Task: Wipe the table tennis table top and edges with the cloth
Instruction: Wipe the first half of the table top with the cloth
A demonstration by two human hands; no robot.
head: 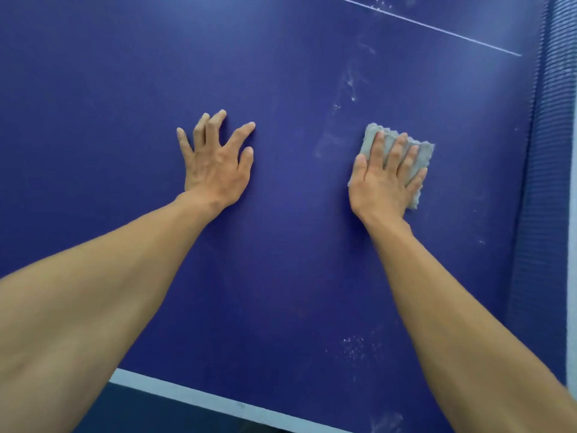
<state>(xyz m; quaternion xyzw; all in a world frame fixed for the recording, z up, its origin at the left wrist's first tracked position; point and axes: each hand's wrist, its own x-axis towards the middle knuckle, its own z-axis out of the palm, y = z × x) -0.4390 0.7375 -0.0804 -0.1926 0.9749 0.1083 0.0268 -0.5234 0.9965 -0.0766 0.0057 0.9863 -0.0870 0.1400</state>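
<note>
Both flat: right hand (382, 179) on cloth (420, 151), left hand (215, 164) on table (93, 89)

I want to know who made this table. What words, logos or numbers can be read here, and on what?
No text anywhere.
The table top shows only white lines and pale smudges.
The cloth under the right hand is plain, with no label showing.

To the right of the right-hand fingers (395, 151) I see a ribbed blue band (543, 151) running from top to bottom. I can't tell if it is netting or matting. Beyond it sits a pale grey strip (573, 214), either wall or floor. Well below the fingers there is a dark blue patch (156, 414). The light is soft and even.
</note>
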